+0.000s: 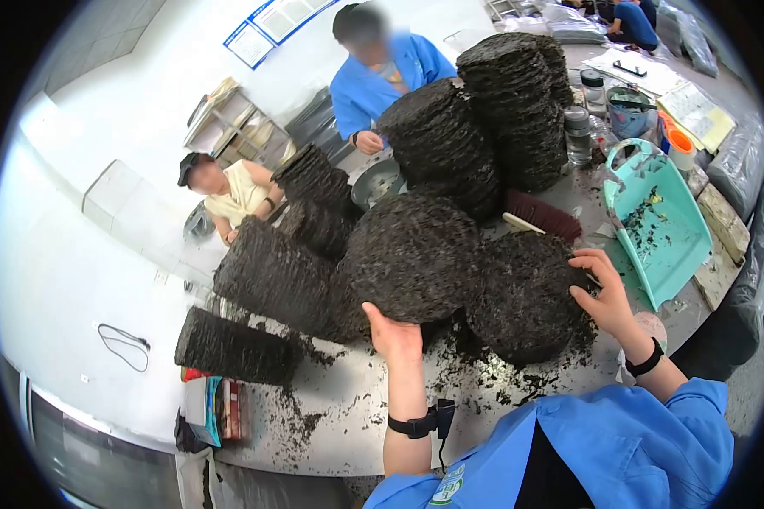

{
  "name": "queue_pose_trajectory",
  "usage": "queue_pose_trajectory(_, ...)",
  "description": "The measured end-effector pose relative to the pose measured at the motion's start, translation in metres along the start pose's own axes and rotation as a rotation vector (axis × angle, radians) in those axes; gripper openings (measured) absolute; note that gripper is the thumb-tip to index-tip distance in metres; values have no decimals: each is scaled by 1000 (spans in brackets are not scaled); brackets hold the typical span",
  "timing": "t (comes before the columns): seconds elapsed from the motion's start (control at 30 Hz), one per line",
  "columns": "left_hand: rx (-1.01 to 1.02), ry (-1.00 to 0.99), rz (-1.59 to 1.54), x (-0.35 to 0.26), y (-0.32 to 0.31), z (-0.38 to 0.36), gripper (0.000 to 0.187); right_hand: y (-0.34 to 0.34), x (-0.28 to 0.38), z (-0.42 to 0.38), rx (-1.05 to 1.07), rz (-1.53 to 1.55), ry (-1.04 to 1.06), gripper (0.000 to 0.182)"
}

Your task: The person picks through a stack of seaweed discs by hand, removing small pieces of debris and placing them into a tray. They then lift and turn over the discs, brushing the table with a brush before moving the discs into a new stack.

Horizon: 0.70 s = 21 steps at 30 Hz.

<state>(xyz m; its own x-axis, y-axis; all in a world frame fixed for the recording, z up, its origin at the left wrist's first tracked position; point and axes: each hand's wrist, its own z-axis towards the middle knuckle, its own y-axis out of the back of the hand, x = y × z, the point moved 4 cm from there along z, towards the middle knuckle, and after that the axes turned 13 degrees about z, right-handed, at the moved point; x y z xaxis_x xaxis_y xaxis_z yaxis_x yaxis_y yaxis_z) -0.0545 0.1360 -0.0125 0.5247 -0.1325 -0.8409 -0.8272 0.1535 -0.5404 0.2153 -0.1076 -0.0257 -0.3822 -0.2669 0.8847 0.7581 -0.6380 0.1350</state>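
Note:
A round, dark, flaky seaweed cake [416, 259] faces me, tilted up. My left hand [396, 341] grips its lower edge, the thumb showing and the other fingers hidden behind it. To the right, another round seaweed cake [522, 297] lies low over the table, overlapping the first at its side. At its right edge is my right hand [604, 293], fingers apart and curved, the tips touching or very near the rim. Dark crumbs [484, 373] are scattered below both cakes.
Tall seaweed stacks [514, 110] stand behind, with more leaning stacks [272, 276] at left. A brush [547, 216] lies beyond the right cake. A teal dustpan [662, 225], jars [577, 136] and orange tape [679, 144] are at right. Two people [390, 72] sit across the table.

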Motion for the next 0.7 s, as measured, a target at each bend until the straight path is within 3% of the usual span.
queue_pose_trajectory(0.27, 107, 60, -31, 18, -14, -14, 59, -2, 22, 8, 13, -67, 98, 36)
queue_pose_trajectory(0.47, 60, 52, -36, 12, -20, -28, 55, -6, 17, 5, 43, -94, 91, 33)
queue_pose_trajectory(0.7, -148, -3, 129, -8, 73, -53, 64, 7, 9, 2, -25, 9, 88, 28)
